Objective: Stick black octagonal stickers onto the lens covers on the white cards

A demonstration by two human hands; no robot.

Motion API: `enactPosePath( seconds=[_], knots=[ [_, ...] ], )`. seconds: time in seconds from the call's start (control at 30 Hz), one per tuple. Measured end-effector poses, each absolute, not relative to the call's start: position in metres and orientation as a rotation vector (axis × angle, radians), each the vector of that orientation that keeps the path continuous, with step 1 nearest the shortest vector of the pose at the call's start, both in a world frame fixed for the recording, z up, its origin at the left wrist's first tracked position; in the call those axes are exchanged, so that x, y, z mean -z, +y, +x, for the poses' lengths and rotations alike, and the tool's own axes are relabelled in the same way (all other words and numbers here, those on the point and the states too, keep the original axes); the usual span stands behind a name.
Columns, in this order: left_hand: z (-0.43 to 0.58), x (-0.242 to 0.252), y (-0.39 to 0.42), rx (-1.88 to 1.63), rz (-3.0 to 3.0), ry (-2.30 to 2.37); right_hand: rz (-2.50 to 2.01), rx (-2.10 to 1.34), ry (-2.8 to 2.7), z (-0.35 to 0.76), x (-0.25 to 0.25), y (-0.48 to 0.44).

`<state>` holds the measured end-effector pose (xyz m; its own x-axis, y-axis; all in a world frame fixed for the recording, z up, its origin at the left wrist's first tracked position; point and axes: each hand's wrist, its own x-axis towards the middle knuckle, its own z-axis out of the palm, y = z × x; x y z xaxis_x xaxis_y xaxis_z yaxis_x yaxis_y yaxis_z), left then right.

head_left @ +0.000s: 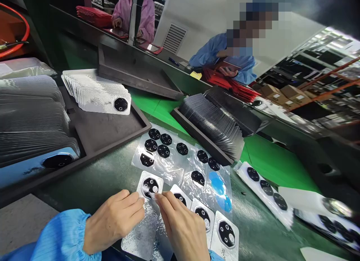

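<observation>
My left hand (114, 221) and my right hand (182, 227) meet over a silvery phone back cover (146, 212) with a black round camera ring, lying on the dark table. Both hands' fingertips pinch at a small clear film tab beside the camera ring (150, 186). More silvery covers (213, 227) lie in a row to the right of it. Clear film sheets with black camera-lens pieces (163, 150) lie just beyond my fingers.
A dark tray (112, 129) at left holds fanned stacks of silvery covers (98, 94) and a blue one (36, 165). Another tray of black sheets (219, 122) stands at centre right. Two people work across the green belt (267, 159).
</observation>
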<state>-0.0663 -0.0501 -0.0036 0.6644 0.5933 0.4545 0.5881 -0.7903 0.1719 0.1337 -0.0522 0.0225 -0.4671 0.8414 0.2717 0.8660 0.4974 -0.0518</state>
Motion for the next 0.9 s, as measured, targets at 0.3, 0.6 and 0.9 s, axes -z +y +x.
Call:
enactPosePath(
  seconds=[0.3, 0.6, 0.9],
  knots=[
    [-0.0666, 0.0038, -0.0501, -0.765, 2.862, 1.011, -1.464, 0.116, -2.471, 0.1342, -0.0224, -0.0526],
    [-0.0672, 0.0044, -0.0511, -0.797, 2.857, 1.0, -1.464, 0.116, -2.483, 0.1325, -0.0249, -0.0521],
    [-0.0675, 0.0025, -0.0511, -0.782, 2.86, 1.02, -1.467, 0.132, -2.484, 0.1321, -0.0248, -0.0529]
  ],
)
